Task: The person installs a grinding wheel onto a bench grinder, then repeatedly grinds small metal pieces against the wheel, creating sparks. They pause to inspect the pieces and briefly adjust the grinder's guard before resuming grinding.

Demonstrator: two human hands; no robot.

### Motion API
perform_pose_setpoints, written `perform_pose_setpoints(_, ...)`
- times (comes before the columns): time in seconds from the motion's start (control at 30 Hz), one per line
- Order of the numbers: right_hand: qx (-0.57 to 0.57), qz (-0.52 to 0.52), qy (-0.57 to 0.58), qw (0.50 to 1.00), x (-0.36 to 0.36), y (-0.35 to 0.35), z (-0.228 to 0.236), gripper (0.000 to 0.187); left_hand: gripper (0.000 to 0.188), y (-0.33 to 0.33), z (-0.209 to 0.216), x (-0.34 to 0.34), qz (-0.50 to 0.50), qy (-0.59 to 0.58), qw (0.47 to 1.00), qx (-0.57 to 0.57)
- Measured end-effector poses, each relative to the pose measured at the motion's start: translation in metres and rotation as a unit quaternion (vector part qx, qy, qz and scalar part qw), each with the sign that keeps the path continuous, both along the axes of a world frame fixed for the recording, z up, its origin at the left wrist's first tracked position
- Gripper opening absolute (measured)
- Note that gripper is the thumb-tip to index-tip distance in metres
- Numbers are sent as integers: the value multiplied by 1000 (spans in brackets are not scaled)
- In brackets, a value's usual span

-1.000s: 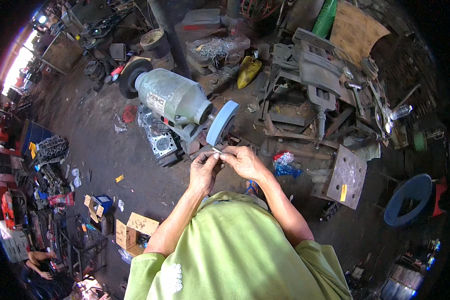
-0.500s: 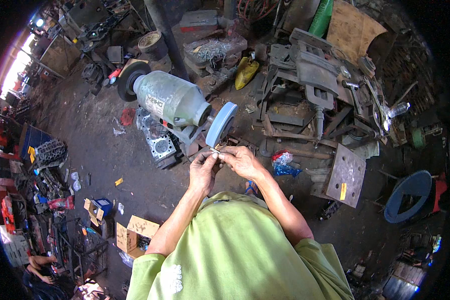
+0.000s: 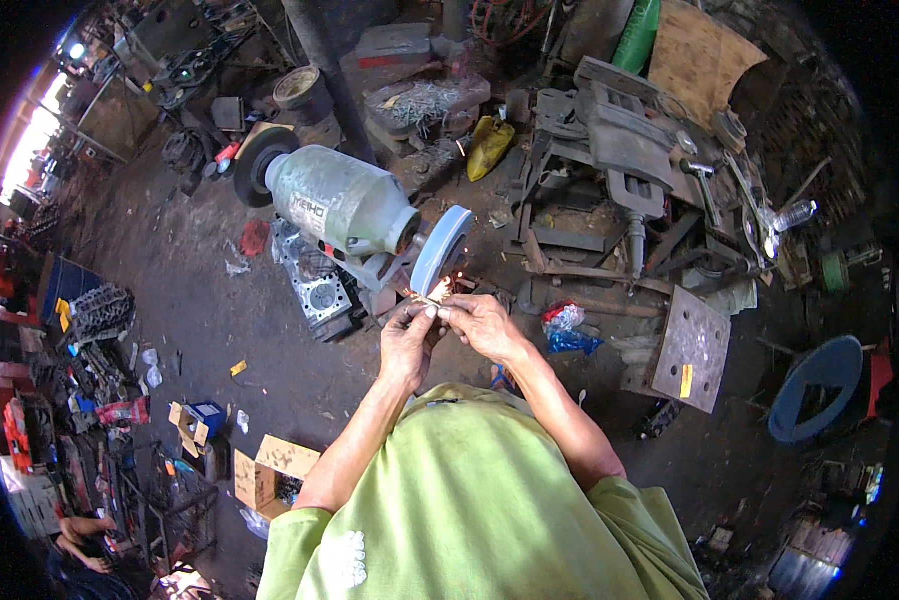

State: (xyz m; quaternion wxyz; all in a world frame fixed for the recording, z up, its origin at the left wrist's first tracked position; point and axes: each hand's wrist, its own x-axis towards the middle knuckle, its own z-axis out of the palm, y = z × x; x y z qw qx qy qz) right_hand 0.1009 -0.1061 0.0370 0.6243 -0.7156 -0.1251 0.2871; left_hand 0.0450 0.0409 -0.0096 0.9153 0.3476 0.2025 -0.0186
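My left hand (image 3: 407, 345) and my right hand (image 3: 485, 327) meet at the lower edge of a pale blue grinding wheel (image 3: 440, 252). Both are closed, thumbs and fingers pinching a small thin metal piece (image 3: 430, 301) between them. Its exact kind is too small to make out, and my fingers cover most of it. Bright sparks (image 3: 448, 287) fly where the piece meets the wheel. The wheel sits on the right end of a grey-green bench grinder (image 3: 338, 195); a dark wheel (image 3: 261, 165) is on its far left end.
An engine cylinder head (image 3: 320, 290) lies below the grinder. To the right are a large vise (image 3: 632, 150), a steel plate with holes (image 3: 690, 350) and a blue round basin (image 3: 818, 390). Cardboard boxes (image 3: 260, 478) stand at lower left. A person's arm (image 3: 82, 530) shows at far lower left.
Sparks now spray from the wheel's lower edge, with a few flying farther up and right; before, only a faint glow showed there. My hands have hardly moved.
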Motion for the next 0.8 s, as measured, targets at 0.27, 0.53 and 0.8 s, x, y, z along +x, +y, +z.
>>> perform_pose_setpoints(0.27,3,-17,-2,1000,-2,1,-3,21,16,0,-3,0,-1,7,1000,13)
perform_pose_setpoints(0.53,18,-30,0,999,-4,1,-4,21,16,-1,-3,0,-1,6,1000,3)
perform_pose_setpoints(0.8,24,-39,33,998,-5,2,-5,20,16,-1,-5,1,1,6,1000,3)
